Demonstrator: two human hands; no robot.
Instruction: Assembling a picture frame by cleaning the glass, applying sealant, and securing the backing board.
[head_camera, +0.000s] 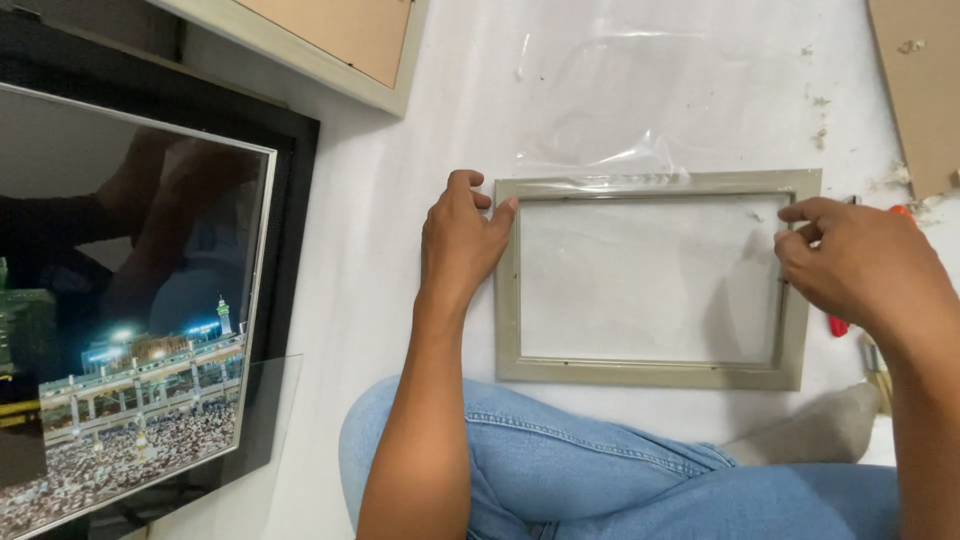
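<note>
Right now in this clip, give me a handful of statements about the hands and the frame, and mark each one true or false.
1. The left hand rests on the left side of the beige picture frame. True.
2. The right hand lies flat on the person's knee. False: its fingers pinch at the frame's right side.
3. The frame stands upright against a wall. False: it lies flat on the white surface.
4. A clear plastic sheet lies just beyond the frame's top edge. True.
5. A large framed night photograph lies to the person's left. True.
</note>
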